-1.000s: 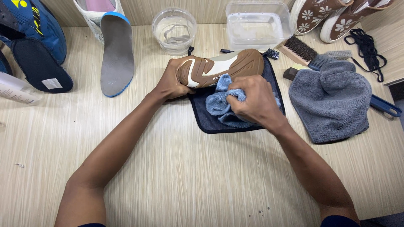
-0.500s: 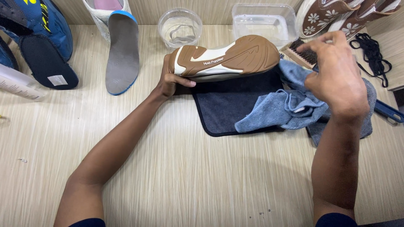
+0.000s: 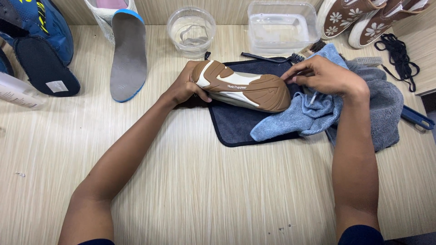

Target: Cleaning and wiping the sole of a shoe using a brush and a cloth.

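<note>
A shoe with a brown and white sole (image 3: 243,86) lies on its side over a dark blue mat (image 3: 236,129), sole facing me. My left hand (image 3: 184,86) grips its heel end. My right hand (image 3: 324,75) rests at the toe end, fingers touching the shoe's tip and lying on a light blue cloth (image 3: 299,115) that spreads over the mat's right part. A grey towel (image 3: 383,109) lies under and beside that cloth.
A grey insole (image 3: 128,54) and blue shoes (image 3: 41,41) lie at the left. A round clear bowl (image 3: 191,27) and a rectangular clear tub (image 3: 282,27) stand at the back. Brown flowered shoes (image 3: 363,18), black laces (image 3: 399,54), brushes (image 3: 272,57) sit at right.
The shoe has turned so its toe points right and lies lower on the mat. My right hand came down from the upper right with the blue cloth to the shoe's toe.
</note>
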